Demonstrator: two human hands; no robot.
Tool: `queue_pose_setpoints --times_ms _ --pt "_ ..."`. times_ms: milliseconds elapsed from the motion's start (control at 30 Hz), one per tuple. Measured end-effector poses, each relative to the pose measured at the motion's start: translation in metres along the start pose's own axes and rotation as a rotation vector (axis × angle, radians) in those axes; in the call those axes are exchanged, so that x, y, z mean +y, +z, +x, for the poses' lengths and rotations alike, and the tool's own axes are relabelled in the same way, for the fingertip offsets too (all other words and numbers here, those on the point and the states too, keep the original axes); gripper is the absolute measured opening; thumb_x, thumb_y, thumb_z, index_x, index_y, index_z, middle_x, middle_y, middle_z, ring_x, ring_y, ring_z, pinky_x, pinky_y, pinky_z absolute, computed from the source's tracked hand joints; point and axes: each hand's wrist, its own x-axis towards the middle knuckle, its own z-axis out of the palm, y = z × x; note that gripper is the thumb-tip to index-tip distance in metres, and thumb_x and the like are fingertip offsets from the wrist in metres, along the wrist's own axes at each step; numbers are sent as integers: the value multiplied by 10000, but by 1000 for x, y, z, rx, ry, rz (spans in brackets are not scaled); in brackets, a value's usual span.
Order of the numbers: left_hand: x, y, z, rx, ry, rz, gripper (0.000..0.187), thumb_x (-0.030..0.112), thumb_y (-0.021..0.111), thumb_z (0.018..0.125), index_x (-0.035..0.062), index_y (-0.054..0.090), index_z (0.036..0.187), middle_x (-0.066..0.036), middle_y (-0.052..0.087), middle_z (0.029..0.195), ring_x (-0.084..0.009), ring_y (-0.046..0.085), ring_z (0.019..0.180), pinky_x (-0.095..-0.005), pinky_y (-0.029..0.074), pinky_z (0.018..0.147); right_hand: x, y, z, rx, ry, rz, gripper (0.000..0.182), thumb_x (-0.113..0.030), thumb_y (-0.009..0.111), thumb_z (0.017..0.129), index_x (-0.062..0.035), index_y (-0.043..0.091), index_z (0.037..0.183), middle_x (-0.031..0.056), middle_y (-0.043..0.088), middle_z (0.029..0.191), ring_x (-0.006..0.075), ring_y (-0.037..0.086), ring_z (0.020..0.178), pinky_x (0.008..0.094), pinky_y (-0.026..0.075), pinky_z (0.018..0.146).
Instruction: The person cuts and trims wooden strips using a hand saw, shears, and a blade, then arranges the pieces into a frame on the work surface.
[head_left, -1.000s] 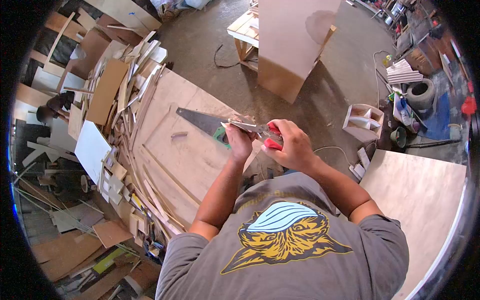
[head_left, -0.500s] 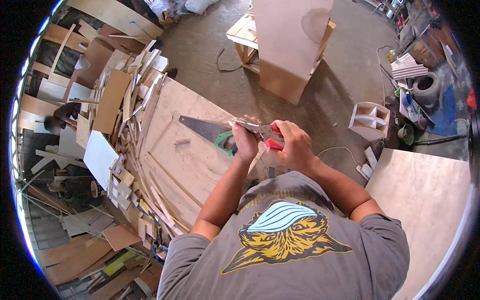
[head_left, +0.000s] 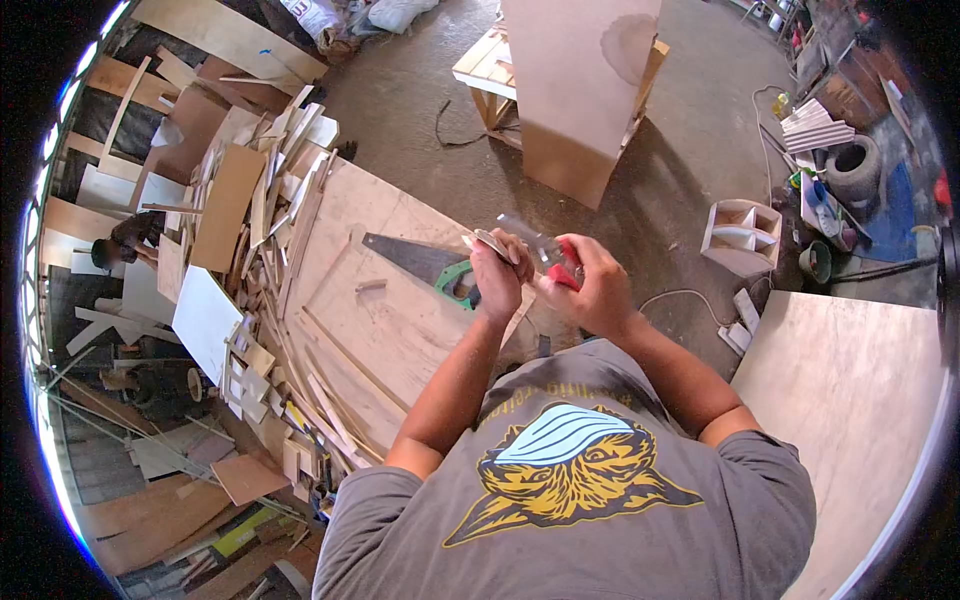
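Note:
My left hand [head_left: 499,275] is closed around a small, thin piece of wood [head_left: 490,243], its tip showing past the fingers. In my right hand [head_left: 597,290] are the red handles of a pair of pliers [head_left: 565,262]; their metal jaws are blurred and lie just right of the left hand's fingertips. Below and left of the hands, a handsaw with a green handle [head_left: 459,284] lies flat on a plywood sheet [head_left: 350,235]. A short wood offcut [head_left: 371,286] rests near the saw.
Scrap wood [head_left: 228,210] is heaped on the left, where another person [head_left: 132,238] is bent low. A brown panel [head_left: 575,90] lies on a wooden stand ahead. To the right are a small divided box [head_left: 741,238] and a plywood board [head_left: 840,390].
The pliers' jaws have come away from the piece in my left hand and turned upward. My right hand has shifted slightly right.

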Motion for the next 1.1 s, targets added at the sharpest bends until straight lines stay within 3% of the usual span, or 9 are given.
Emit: queue_pose_setpoints --times_ms 67,267,333,400,500,567,933,1100 --pt "-3 -6 6 -92 13 -91 658 680 300 1072 101 491 822 -23 462 616 -123 389 463 -289 333 436 3 -4 1 13 15 -19 534 -274 805 795 -18 625 1227 177 688 1030 334 704 909 420 567 805" --pt "-2 0 -4 33 -82 33 650 644 314 1087 78 501 829 -22 492 609 -125 447 466 -297 369 432 -13 -10 -3 -86 -1 -50 531 -305 804 815 -22 620 1224 170 686 1062 335 696 971 436 558 846" --pt "-7 -7 -5 -18 -73 62 611 683 326 1066 118 533 955 -13 549 755 -128 505 581 -309 420 496 -14 -8 -5 -91 -1 -46 524 -304 802 819 -23 619 1221 169 687 1061 337 696 978 439 557 851" --pt "-9 -7 -5 -9 -59 55 612 681 332 1066 116 542 958 -12 561 768 -123 509 581 -304 423 494 -14 -8 -6 -95 -10 -50 521 -305 802 820 -25 618 1219 168 688 1058 339 696 982 442 557 852" --pt "-6 2 -5 28 -28 16 647 639 331 1085 72 533 847 -18 526 650 -110 458 466 -284 378 426 -13 -9 -7 -101 -24 -65 521 -307 806 817 -26 619 1215 169 689 1053 343 697 983 446 558 848" --pt "-6 -1 -5 -39 -1 24 644 642 333 1083 72 543 866 -16 526 658 -109 453 466 -284 376 425 -13 -11 -8 -108 -23 -71 519 -305 807 814 -27 621 1211 168 691 1047 346 698 979 450 559 844" --pt "-17 4 -11 22 -67 -57 608 632 347 1087 94 517 859 -6 496 644 -105 429 477 -283 344 436 1 -7 -18 -112 3 -62 475 -294 799 820 -21 637 1173 170 707 956 380 717 908 442 570 779" --pt "-23 -15 -1 -160 -103 -23 602 700 344 1052 132 529 976 -29 542 764 -186 540 618 -363 486 560 10 0 -15 16 109 103 450 -271 806 819 -5 634 1139 148 692 866 292 712 813 388 556 736"
